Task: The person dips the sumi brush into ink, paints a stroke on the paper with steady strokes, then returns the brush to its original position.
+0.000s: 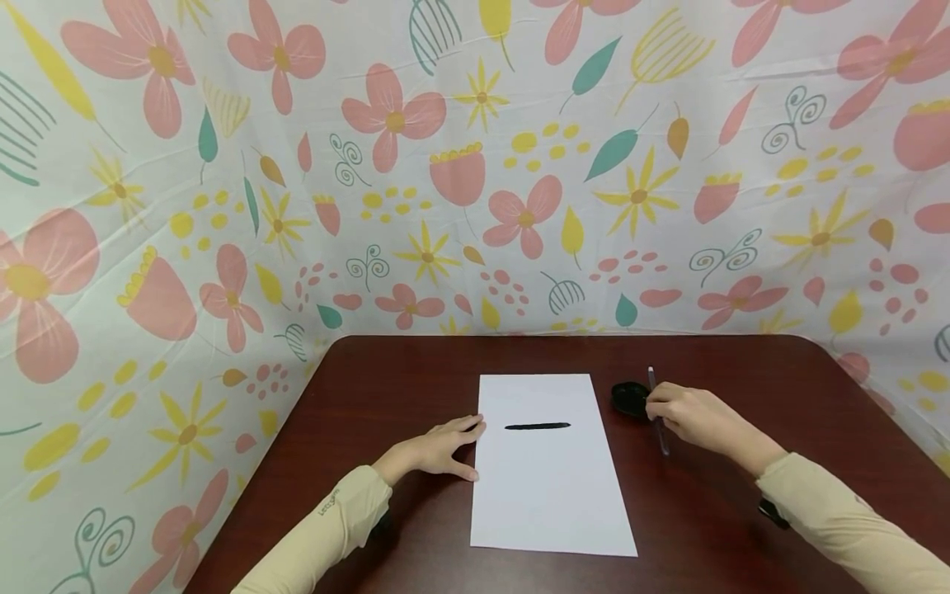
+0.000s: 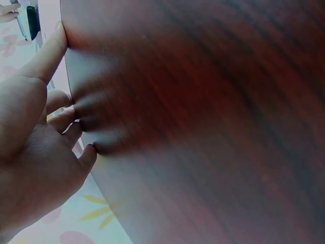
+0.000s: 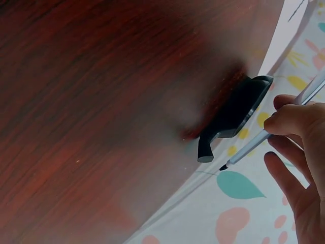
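A white sheet of paper [image 1: 549, 495] lies on the table with one thick black stroke [image 1: 538, 426] across its upper half. My left hand [image 1: 445, 450] rests at its left edge, fingers spread and fingertips touching the margin. To the right of the paper, my right hand [image 1: 686, 417] holds a slim pale pen [image 3: 250, 151] between thumb and fingers. Its dark tip shows in the right wrist view, pointing down. Just left of that hand sits a small black object [image 1: 629, 398] with a rounded, dish-like body, and a short stub juts from it in the right wrist view.
The dark red-brown wooden table [image 1: 401, 371] has rounded far corners. A white cloth [image 1: 475, 231] printed with pink, yellow and green flowers and leaves hangs behind the table and along its left side. Beige sleeves [image 1: 334, 516] cover both forearms.
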Demonstrator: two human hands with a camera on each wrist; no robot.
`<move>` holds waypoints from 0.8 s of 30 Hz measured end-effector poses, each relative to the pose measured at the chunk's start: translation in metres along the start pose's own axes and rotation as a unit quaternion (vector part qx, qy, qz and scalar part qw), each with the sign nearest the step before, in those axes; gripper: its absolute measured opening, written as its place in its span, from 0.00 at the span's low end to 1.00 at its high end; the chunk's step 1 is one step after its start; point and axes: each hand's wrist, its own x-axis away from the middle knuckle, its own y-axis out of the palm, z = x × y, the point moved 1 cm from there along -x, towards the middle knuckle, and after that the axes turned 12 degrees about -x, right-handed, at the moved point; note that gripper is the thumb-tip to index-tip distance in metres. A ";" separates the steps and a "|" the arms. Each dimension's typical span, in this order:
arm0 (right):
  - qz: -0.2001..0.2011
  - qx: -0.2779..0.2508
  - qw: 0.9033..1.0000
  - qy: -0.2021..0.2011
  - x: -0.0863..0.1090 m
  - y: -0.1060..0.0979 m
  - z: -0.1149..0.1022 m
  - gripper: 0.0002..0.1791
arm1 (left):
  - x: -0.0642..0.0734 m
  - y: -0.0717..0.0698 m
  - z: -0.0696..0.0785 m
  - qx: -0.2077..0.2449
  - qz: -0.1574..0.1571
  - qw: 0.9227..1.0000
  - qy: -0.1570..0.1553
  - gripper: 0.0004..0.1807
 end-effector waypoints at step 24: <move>-0.032 0.015 0.999 -0.029 0.013 0.005 -0.003 0.19 | 0.002 -0.004 -0.001 0.001 0.000 1.000 0.007 0.49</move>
